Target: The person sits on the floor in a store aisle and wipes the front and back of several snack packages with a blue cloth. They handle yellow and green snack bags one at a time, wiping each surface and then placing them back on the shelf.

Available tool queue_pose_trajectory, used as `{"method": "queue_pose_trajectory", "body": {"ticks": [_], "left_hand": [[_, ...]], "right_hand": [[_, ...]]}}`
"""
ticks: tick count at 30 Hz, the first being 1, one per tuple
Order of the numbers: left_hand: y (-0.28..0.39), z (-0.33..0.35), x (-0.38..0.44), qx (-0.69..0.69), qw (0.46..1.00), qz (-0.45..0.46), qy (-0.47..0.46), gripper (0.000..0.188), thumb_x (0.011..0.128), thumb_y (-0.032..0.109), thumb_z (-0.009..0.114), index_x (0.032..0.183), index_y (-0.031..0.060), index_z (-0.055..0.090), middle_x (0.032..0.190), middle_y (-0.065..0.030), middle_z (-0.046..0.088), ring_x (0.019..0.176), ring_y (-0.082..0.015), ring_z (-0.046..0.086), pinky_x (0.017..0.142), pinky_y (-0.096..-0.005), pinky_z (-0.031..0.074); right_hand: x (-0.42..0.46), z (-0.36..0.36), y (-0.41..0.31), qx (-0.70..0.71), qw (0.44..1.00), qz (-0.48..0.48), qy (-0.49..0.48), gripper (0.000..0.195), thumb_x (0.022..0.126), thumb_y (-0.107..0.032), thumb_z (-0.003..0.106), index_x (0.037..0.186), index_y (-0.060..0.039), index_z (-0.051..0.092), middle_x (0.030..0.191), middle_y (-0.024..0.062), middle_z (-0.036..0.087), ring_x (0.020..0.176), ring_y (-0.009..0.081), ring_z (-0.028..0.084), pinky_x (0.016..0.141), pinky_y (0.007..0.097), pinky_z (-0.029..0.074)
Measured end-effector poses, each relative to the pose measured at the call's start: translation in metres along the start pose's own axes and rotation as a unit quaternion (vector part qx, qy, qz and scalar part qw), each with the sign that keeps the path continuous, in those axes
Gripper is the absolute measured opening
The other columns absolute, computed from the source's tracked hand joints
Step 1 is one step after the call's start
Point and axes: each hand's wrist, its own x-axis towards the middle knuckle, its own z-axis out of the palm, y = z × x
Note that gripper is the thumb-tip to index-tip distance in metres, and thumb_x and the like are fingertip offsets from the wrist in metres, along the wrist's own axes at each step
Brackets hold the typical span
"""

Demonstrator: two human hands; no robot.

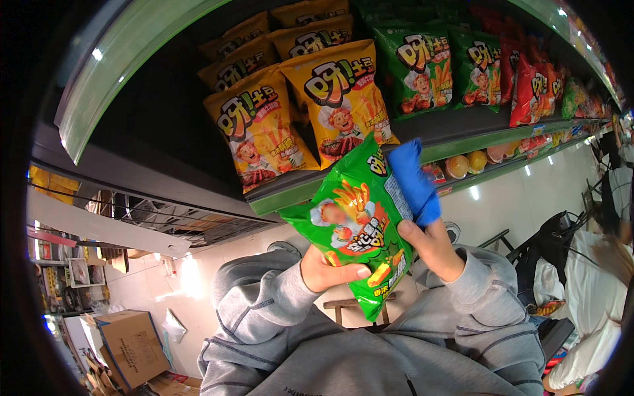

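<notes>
A green snack bag (354,222) is tilted in front of me, with my left hand (329,271) gripping its lower left side, thumb across the front. On the bag's right side, my right hand (436,247) holds a blue cloth (415,180), which is slightly blurred, and its thumb touches the bag's edge. Behind the bag, yellow snack bags (342,99) stand in rows on a dark shelf with a green front edge (446,150). Further right on the shelf are more green bags (423,69) and red bags (530,91).
Round packaged goods (465,163) lie on a lower shelf. A wooden stool (342,306) is beneath my arms. A cardboard box (131,346) and a plastic packet (174,324) rest on the floor at left. At right are a black bag (545,242) and white sacks (594,282).
</notes>
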Motion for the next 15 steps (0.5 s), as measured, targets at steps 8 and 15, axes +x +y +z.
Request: {"method": "queue_pose_trajectory", "body": {"ticks": [8,15], "left_hand": [[-0.012,-0.022,0.001,0.06,0.998,-0.012,-0.007,0.084,0.074,0.025,0.076,0.138,0.0023,0.027,0.134,-0.0114,0.042,0.121,-0.0237,0.045,0.101,-0.0385,0.037],[-0.014,-0.019,0.011,0.064,0.993,0.052,0.086,0.096,0.074,0.018,0.076,0.142,0.005,0.009,0.14,-0.0132,0.033,0.128,-0.0264,0.036,0.105,-0.0418,0.032]], "right_hand": [[0.007,-0.009,-0.011,0.11,0.985,0.12,-0.061,0.066,0.08,-0.019,0.071,0.133,-0.0031,0.036,0.122,0.0064,0.052,0.11,0.0153,0.051,0.096,0.0298,0.039],[0.012,-0.006,-0.009,-0.012,0.997,-0.069,0.042,0.067,0.076,-0.008,0.073,0.131,0.0004,0.037,0.124,0.0085,0.05,0.111,0.0171,0.049,0.095,0.0304,0.039]]}}
